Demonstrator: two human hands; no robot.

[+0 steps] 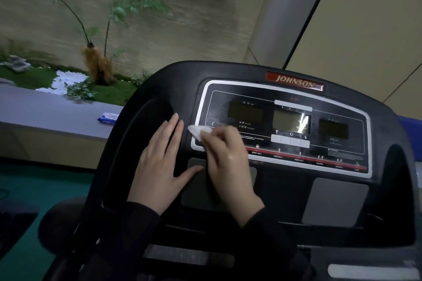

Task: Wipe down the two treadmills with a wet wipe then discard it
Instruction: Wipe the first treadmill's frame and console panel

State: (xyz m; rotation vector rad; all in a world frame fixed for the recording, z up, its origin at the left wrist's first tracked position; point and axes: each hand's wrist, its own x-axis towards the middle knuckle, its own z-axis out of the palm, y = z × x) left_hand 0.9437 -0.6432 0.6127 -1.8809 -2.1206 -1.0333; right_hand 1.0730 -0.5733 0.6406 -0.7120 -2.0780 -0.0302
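Note:
A black treadmill console [342,201] with a silver-framed display panel [285,125] and a red brand plate fills the middle of the head view. My right hand [228,162] is shut on a white wet wipe [196,133], pressing it against the panel's lower left corner. My left hand [162,162] lies flat and open on the black console just left of the panel, fingers spread, thumb near a grey pad. Both arms wear dark sleeves. Only this one treadmill shows.
A blue pack of wet wipes [107,118] lies on a grey ledge [45,109] to the left. Behind the ledge is a planter with green moss, white pebbles and thin plants [98,68]. Green floor [34,189] lies lower left.

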